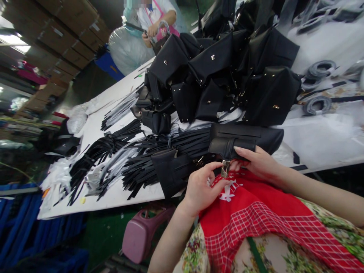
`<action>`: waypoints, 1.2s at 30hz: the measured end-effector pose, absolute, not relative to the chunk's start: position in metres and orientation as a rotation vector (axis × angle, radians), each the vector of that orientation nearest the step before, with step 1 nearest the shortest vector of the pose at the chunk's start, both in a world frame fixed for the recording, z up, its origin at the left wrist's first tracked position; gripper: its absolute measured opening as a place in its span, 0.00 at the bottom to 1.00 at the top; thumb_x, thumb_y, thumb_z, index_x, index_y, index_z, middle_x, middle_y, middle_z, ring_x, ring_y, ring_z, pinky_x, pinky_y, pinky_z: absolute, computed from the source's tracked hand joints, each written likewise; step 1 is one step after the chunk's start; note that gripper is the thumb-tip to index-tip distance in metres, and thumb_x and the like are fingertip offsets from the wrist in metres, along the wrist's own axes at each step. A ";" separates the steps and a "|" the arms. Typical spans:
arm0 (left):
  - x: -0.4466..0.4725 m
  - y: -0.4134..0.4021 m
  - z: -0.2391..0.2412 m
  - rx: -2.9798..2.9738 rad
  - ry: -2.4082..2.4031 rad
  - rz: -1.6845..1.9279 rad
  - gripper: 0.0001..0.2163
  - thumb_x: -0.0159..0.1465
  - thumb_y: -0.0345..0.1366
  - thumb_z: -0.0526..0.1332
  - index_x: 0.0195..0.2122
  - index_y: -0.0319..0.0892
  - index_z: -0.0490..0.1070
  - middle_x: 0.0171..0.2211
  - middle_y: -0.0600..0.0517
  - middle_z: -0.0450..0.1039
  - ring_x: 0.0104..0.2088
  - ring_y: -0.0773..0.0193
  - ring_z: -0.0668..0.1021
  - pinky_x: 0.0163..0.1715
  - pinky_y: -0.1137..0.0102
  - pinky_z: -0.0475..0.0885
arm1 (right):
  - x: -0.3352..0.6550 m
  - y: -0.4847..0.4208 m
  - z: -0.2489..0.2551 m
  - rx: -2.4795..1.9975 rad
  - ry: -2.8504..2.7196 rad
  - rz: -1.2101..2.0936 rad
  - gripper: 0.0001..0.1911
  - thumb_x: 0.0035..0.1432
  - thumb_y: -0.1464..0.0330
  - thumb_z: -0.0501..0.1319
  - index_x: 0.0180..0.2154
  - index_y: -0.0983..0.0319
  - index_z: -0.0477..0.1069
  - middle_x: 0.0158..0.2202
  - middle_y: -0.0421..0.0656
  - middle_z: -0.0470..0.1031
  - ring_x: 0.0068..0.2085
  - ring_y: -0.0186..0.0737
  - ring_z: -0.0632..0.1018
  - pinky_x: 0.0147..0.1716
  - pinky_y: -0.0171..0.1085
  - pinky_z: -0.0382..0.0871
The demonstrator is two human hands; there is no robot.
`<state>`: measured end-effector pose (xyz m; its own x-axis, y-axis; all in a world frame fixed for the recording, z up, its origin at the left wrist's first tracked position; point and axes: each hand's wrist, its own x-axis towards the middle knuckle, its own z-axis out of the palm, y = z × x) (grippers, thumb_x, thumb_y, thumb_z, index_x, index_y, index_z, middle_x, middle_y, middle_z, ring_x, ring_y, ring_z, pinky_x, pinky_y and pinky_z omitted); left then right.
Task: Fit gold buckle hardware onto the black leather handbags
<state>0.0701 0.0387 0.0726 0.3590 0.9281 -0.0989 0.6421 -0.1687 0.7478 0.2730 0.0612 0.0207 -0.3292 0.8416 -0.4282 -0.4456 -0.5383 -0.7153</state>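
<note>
Left hand: thumb and forefinger pinching the metal clasp.
Right hand: clamped on the black bag.
Bag's place: just on the wearer's side of the bag pile.
Step in hand: apparently, handling the clasp.
Next move: probably calls for a steady right grip.

Pale, fairly even light falls on the table, whose white top nearly washes out toward its right end. Left of the table, a lamp glares overexposed, yet the boxes there stay dim; the floor below it lies in dark shade. Bags on the table lose detail in black. At its near edge the clasp glints. Things left of it look soft, stretched and tilted by the wide lens.
</note>
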 end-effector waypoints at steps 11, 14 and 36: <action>0.066 0.058 0.087 2.163 1.016 0.172 0.05 0.64 0.31 0.60 0.37 0.45 0.76 0.34 0.54 0.78 0.35 0.66 0.78 0.38 0.73 0.70 | 0.272 0.061 0.024 -0.977 -0.589 2.052 0.20 0.50 0.53 0.68 0.27 0.66 0.75 0.23 0.47 0.78 0.24 0.39 0.79 0.20 0.30 0.72; 0.067 0.061 0.090 2.230 0.987 0.102 0.04 0.64 0.32 0.60 0.36 0.45 0.75 0.33 0.54 0.77 0.34 0.66 0.78 0.37 0.73 0.69 | 0.273 0.062 0.020 -0.951 -0.631 2.089 0.22 0.51 0.52 0.67 0.27 0.67 0.75 0.24 0.48 0.78 0.24 0.38 0.79 0.21 0.30 0.72; 0.063 0.070 0.099 2.185 0.777 0.048 0.06 0.66 0.36 0.59 0.38 0.44 0.76 0.35 0.53 0.79 0.35 0.68 0.78 0.37 0.74 0.69 | 0.275 0.062 0.009 -0.929 -0.640 2.287 0.22 0.53 0.54 0.66 0.27 0.70 0.75 0.23 0.49 0.79 0.22 0.36 0.78 0.19 0.29 0.71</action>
<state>0.0629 0.0702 0.0989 0.8109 0.5453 -0.2123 0.5148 -0.4923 0.7018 0.2750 0.0623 0.0091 -0.5871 0.6677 -0.4577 -0.3330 -0.7146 -0.6152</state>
